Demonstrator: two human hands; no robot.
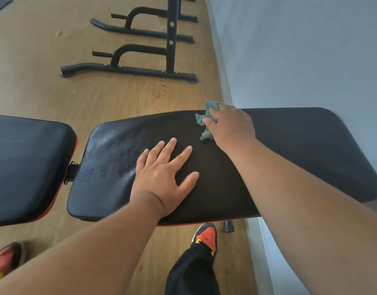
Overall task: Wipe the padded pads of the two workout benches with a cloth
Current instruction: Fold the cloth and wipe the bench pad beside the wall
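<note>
A long black padded back pad [289, 150] of a workout bench runs across the middle of the view. Its shorter seat pad [27, 165] lies to the left, joined by a metal hinge [71, 172]. My right hand [231, 126] presses a crumpled teal cloth [206, 118] onto the far edge of the back pad. My left hand [164, 177] lies flat on the pad, fingers spread, holding nothing. Damp streaks show on the left part of the pad [119, 154].
A black metal rack base [130, 70] stands on the wooden floor [34, 81] beyond the bench. A grey wall [300, 50] runs along the right. My shoes [205, 235] and a dark trouser leg are below the bench.
</note>
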